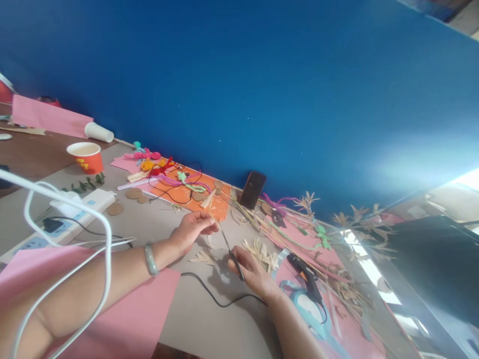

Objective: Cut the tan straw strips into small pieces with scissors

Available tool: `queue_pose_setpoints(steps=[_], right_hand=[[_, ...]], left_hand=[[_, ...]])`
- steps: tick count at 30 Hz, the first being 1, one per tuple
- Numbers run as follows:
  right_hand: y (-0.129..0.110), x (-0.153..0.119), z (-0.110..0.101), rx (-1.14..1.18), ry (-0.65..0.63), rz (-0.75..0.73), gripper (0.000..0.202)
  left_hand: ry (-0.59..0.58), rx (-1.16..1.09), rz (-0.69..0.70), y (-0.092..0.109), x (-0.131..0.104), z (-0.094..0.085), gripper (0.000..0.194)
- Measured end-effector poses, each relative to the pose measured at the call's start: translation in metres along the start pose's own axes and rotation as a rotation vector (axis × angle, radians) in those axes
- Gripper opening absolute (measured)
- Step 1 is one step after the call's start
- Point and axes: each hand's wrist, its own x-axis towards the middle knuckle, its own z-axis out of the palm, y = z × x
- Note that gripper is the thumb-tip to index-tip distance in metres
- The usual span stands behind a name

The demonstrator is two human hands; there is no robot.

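My right hand (251, 271) is wrapped round a pair of scissors (234, 262) with dark handles, the blades pointing up and left. Their tips reach the fingertips of my left hand (194, 230), which wears a pale green bangle (150, 259). The left thumb and fingers are pinched together on a small pale strip, mostly hidden by the fingers. Below and between the hands lie pale cut strips (202, 257) on the grey table. A larger heap of pale strips (262, 253) lies just beyond my right hand.
White cables (108, 249) loop in front of my left arm, near a power strip (90, 204). A paper cup (90, 162) stands at the left. A phone (253, 189) leans against the blue wall. At the right lie a glue gun (309, 279), blue ribbon (307, 311) and dried stems.
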Motion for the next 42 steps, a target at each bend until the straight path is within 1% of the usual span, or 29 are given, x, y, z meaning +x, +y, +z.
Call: queue_pose_setpoints(steps=[11, 19, 23, 28, 32, 35, 37, 40, 42], right_hand=[[0.012, 0.005, 0.003, 0.037, 0.014, -0.007, 0.042], [0.011, 0.005, 0.004, 0.163, 0.020, 0.002, 0.041], [0.013, 0.008, 0.007, 0.226, 0.101, -0.004, 0.040], [0.017, 0.011, 0.015, 0.223, 0.292, -0.044, 0.042], [0.020, 0.013, 0.017, 0.255, 0.363, -0.085, 0.039], [0.020, 0.012, 0.018, 0.233, 0.387, -0.115, 0.037], [0.020, 0.012, 0.018, 0.223, 0.375, -0.129, 0.036], [0.019, 0.012, 0.017, 0.232, 0.342, -0.134, 0.035], [0.016, 0.012, 0.016, 0.222, 0.326, -0.130, 0.034]], left_hand=[[-0.011, 0.010, -0.008, 0.000, -0.002, 0.000, 0.022], [-0.004, 0.007, -0.005, 0.001, -0.001, 0.001, 0.022], [-0.002, 0.008, -0.028, 0.000, -0.001, 0.001, 0.023], [0.005, 0.066, -0.098, -0.002, -0.005, -0.002, 0.022], [-0.074, 0.060, -0.097, -0.001, -0.004, -0.004, 0.014], [-0.134, 0.025, -0.100, 0.003, -0.006, -0.002, 0.015], [-0.127, -0.006, -0.100, 0.005, -0.007, 0.000, 0.016], [-0.162, -0.060, -0.111, 0.005, -0.006, 0.002, 0.016], [-0.184, -0.055, -0.111, 0.005, -0.005, 0.003, 0.016]])
